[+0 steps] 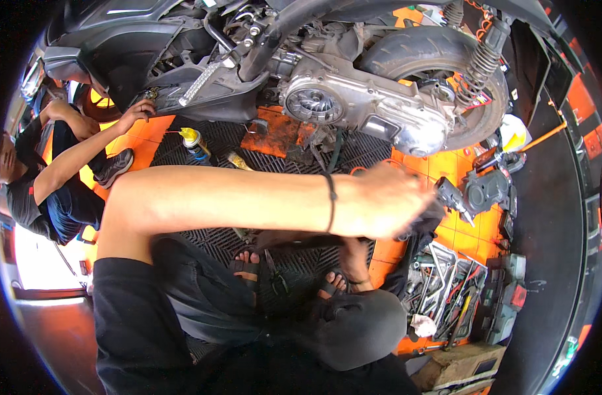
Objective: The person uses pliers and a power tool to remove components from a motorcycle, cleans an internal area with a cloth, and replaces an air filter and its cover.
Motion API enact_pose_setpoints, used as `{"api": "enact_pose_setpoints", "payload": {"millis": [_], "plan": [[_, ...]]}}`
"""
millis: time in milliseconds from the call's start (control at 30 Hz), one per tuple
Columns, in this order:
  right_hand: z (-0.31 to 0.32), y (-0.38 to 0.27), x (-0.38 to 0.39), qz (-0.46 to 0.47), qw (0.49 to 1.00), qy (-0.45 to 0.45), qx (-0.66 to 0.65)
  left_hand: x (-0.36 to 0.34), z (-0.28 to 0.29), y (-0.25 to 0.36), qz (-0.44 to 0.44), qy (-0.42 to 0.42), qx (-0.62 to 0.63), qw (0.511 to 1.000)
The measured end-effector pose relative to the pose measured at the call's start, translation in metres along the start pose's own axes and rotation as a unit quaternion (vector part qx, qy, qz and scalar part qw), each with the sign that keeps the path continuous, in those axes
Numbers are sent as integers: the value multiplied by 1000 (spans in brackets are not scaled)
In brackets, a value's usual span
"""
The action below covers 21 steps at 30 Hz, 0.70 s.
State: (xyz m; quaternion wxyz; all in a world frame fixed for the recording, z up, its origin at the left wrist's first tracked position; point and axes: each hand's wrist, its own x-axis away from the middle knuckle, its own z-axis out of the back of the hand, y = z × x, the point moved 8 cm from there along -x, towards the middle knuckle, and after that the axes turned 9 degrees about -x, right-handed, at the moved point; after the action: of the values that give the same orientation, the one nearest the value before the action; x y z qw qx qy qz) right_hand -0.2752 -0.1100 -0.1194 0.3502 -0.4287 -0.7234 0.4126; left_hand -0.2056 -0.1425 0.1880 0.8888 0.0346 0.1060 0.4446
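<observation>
My left hand (388, 201) reaches across to the right, a dark band around its wrist. Motion smears its fingers, so their grip does not show; a dark, blurred thing (432, 216) lies at the fingertips. Below it, my right hand (355, 264) shows only partly beside my right knee, its fingers hidden at the edge of a dark, flat piece (301, 239) whose kind I cannot make out. Beyond my hands stands a scooter with its engine casing (360, 95) bared, a finned round pulley (313, 102) and the rear wheel (439, 56) exposed.
A power driver (453, 199) and a dark engine cover (485, 191) lie on orange tiles at right, above a tray of hand tools (439, 289). A spray can (194, 143) and a brush (238, 161) rest on the black mat. At left crouches another person (57, 171).
</observation>
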Motion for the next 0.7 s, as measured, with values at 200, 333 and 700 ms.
{"api": "enact_pose_setpoints", "payload": {"millis": [200,333,700], "plan": [[70,-138,37,148,959,54,-235,-1,88,-35,70,320,52,943],[133,-226,38,255,939,151,-177,32,81,-165,335,430,106,831],[48,-303,-75,146,952,69,-262,87,-1,-275,491,637,385,453]]}}
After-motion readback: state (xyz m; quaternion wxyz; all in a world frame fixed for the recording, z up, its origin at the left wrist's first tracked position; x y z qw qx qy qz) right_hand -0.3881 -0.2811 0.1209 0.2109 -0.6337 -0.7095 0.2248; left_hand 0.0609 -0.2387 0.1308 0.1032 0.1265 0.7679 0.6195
